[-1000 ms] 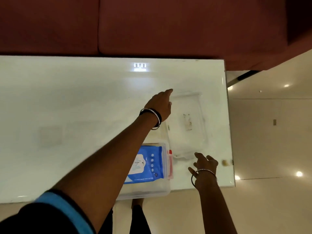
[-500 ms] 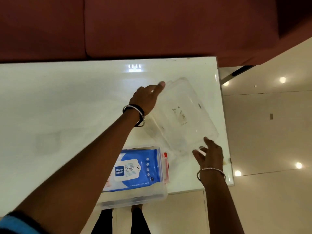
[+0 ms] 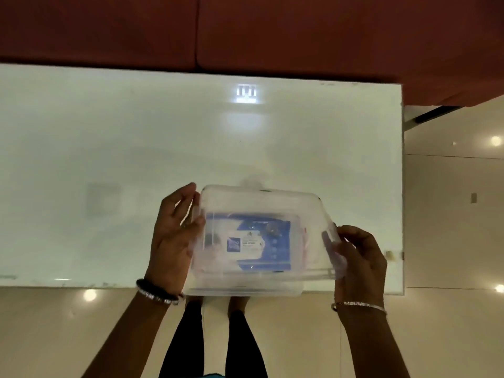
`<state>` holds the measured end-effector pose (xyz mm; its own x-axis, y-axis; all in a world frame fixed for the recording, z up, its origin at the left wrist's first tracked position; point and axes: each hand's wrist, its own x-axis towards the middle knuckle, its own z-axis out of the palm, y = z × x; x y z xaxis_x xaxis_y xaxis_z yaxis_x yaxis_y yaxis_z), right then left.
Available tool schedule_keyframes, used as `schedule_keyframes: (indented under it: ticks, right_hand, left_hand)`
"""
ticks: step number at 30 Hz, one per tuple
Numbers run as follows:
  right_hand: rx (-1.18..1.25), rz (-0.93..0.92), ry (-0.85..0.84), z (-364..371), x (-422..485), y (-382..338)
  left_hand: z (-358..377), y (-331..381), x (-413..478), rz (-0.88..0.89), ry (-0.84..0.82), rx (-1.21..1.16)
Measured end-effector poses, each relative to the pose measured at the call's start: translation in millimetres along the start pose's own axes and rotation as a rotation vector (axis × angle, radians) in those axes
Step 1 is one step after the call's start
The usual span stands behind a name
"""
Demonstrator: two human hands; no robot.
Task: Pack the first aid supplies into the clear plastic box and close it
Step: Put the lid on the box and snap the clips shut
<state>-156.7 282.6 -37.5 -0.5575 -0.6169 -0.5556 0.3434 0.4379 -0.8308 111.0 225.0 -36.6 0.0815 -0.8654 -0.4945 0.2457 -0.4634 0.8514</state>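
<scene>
The clear plastic box [image 3: 240,289] sits at the near edge of the white table, slightly overhanging it. A blue and white wet wipes pack [image 3: 253,244] lies inside, seen through the plastic. A clear lid [image 3: 261,201] is held over the box, a little askew to the right. My left hand [image 3: 174,238] grips the lid's left edge. On the lid's right edge, my right hand [image 3: 357,257] holds it with thumb and fingers. Other contents are blurred behind the lid.
The white glossy table [image 3: 109,148] stretches left and far from the box. A dark red sofa [image 3: 245,31] runs along its far side. Shiny tiled floor [image 3: 450,214] lies to the right and below, where my legs show.
Both hands lifted the clear lid from the table's right side and carried it left and nearer, over the box. The view shifted so that the box is now centred.
</scene>
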Motion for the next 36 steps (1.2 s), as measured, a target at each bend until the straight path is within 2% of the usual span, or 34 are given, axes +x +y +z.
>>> schedule_keyframes:
  ticks: [3, 6, 9, 16, 19, 22, 27, 29, 32, 36]
  right_hand:
    - [-0.223, -0.116, -0.144, -5.2, -21.3, 16.7]
    - [-0.424, -0.194, -0.25, -10.1, -35.2, 30.1]
    - [-0.52, -0.203, -0.263, -7.3, -44.2, 43.7]
    - [-0.602, -0.222, -0.213, 6.2, -48.1, 66.9]
    - [-0.613, -0.247, -0.204, 6.9, -48.6, 75.3]
    - [-0.617, -0.25, -0.213, 4.1, -45.7, 81.9]
    - [-0.467, -0.076, -0.252, 1.7, -40.9, 85.4]
    - [-0.413, -0.002, -0.256, 0.5, -39.2, 86.8]
    - [-0.307, 0.11, -0.272, -2.2, -36.9, 86.9]
    - [-0.154, 0.206, -0.357, -10.6, -28.8, 80.6]
  left_hand:
    - [-28.3, -11.0, -28.5, -0.003, -0.046, 0.129]
    - [-42.4, -19.8, -43.4, 0.043, -0.092, 0.399]
    - [-50.0, -22.5, -46.0, 0.145, -0.1, 0.665]
    - [-47.1, -35.4, -33.7, 0.218, -0.035, 0.917]
    - [-46.4, -42.4, -33.4, 0.21, 0.017, 0.928]
    - [-49.6, -48.5, -36.5, 0.096, 0.115, 0.847]
    - [-42.0, -56.4, -40.3, 0.012, 0.229, 0.784]
    - [-37.1, -58.7, -38.5, -0.053, 0.218, 0.743]
    - [-39.5, -58.3, -37.2, -0.246, 0.131, 0.556]
    - [-52.7, -47.2, -26.6, -0.369, 0.086, 0.569]
